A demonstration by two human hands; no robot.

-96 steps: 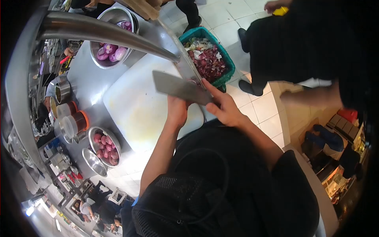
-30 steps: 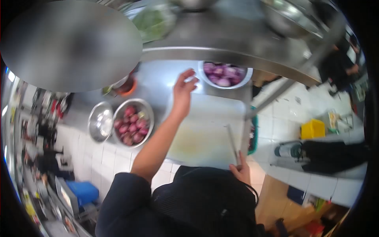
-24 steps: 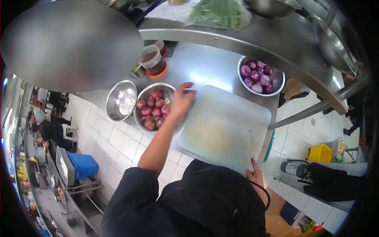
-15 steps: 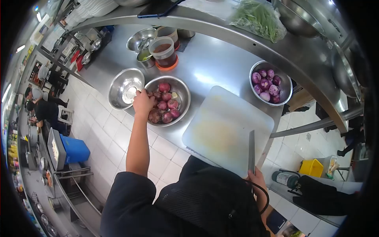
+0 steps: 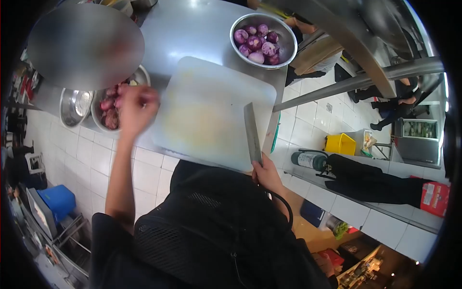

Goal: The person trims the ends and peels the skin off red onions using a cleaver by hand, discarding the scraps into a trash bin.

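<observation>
R hand (image 5: 267, 175) is wrapped tight round the handle of a long grey metal knife w/ a broad flat blade (image 5: 252, 132), over the right side of the pale rectangular cutting board (image 5: 214, 103). Long axis runs roughly away from the body, tip pointing fwd n a bit left. L hand (image 5: 137, 110) is motion-blurred by the round silver metal bowl (image 5: 97, 110) of red onions (image 5: 109, 104); fingers look curled, can't tell if they're pinching anything tbh.

Metal table (image 5: 187, 26) with a cutting board (image 5: 211, 115)
The board lies by the near edge, the right bowl (image 5: 288, 45) beyond it, the middle bowl (image 5: 143, 75) to its left, the left bowl (image 5: 72, 109) just past that one.
</observation>
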